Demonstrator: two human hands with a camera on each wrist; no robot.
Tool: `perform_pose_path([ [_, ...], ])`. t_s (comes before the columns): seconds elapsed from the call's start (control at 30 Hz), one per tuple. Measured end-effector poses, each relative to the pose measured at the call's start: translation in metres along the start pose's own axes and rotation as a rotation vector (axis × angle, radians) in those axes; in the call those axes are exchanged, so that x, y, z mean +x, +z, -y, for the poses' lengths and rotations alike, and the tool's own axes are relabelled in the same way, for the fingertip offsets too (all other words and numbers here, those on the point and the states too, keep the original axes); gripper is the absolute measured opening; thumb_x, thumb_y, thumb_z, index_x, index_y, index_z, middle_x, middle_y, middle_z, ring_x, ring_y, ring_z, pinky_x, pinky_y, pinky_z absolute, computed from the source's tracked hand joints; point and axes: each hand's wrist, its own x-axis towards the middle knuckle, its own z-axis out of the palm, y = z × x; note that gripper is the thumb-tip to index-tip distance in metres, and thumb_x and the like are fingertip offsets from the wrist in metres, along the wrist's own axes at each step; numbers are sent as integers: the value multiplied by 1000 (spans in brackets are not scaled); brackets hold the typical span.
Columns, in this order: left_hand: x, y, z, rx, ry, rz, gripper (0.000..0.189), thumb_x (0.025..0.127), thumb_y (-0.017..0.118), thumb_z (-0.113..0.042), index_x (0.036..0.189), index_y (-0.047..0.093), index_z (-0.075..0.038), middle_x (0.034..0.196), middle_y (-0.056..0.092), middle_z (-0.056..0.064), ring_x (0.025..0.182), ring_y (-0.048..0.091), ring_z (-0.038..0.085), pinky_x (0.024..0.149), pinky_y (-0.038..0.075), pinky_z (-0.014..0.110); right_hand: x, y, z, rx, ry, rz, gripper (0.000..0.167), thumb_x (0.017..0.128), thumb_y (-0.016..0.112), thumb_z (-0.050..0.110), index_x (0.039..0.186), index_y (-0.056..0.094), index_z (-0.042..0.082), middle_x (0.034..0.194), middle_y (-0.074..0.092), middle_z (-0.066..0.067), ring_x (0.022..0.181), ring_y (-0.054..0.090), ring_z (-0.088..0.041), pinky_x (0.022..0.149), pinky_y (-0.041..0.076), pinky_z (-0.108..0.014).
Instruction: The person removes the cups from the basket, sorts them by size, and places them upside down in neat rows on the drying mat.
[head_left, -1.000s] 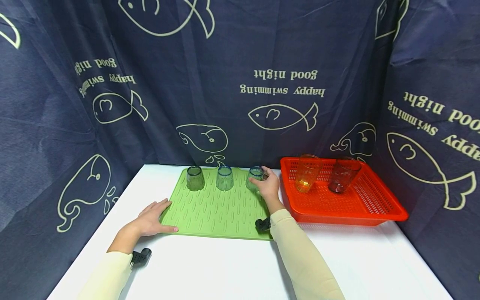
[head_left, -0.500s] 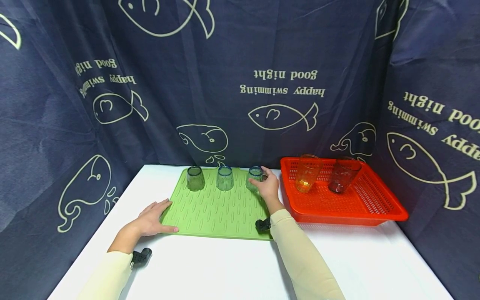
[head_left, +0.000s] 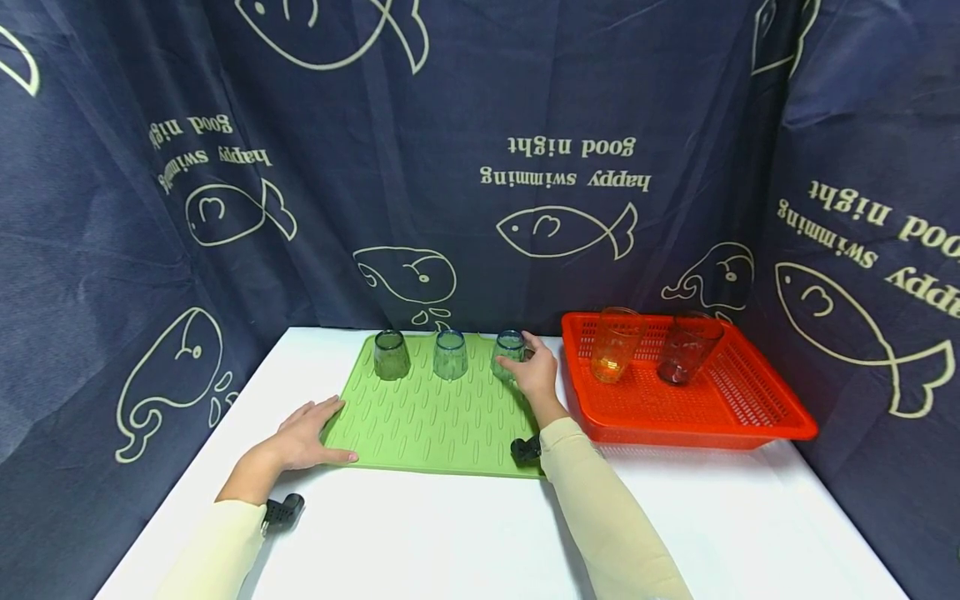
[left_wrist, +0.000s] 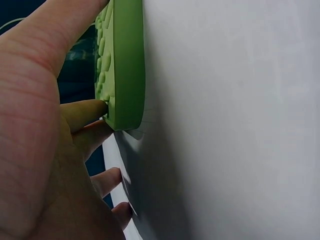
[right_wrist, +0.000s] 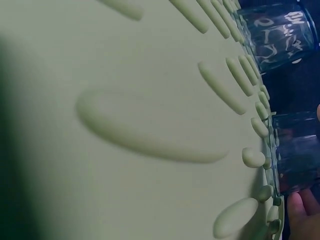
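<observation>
My right hand [head_left: 537, 371] grips a clear glass tumbler with a blue rim [head_left: 508, 355], which stands at the far right corner of a green ridged mat [head_left: 420, 425]. In the right wrist view that tumbler [right_wrist: 297, 150] rests on the mat, with fingertips [right_wrist: 296, 204] against its side. A second blue-rimmed tumbler [head_left: 450, 357] stands mid-row, and a dark grey tumbler [head_left: 392, 357] is at the left. My left hand [head_left: 303, 437] lies spread at the mat's near left corner, touching it; in the left wrist view, straight fingers [left_wrist: 85, 114] meet the mat's edge [left_wrist: 129, 65].
A red plastic basket [head_left: 675, 433] stands on the white table right of the mat. Inside it are an amber glass [head_left: 617, 346] and a dark reddish glass [head_left: 686, 350], both leaning. Dark blue curtains [head_left: 450, 167] with fish drawings hang behind and at both sides.
</observation>
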Motion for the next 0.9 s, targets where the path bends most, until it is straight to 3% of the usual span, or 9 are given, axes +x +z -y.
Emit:
perform_pose_path([
  [0.5,-1,-1,-1,1,1,-5,114,73,84,-62,153,39,4,161,35,28,145,27,61,115,26,75,-22,-8,10,140,13,-38,78,80,89,20,148,54,7,148,58,-14,135,55,-37,112,49,-49],
  [0.9,0,0,0,-6,-4,-5,114,73,83,-62,154,38,3,161,34,28,146,26,60,115,25,76,-63,-22,24,339,-16,-1,74,81,88,14,145,54,2,150,54,-19,138,51,-41,116,45,-53],
])
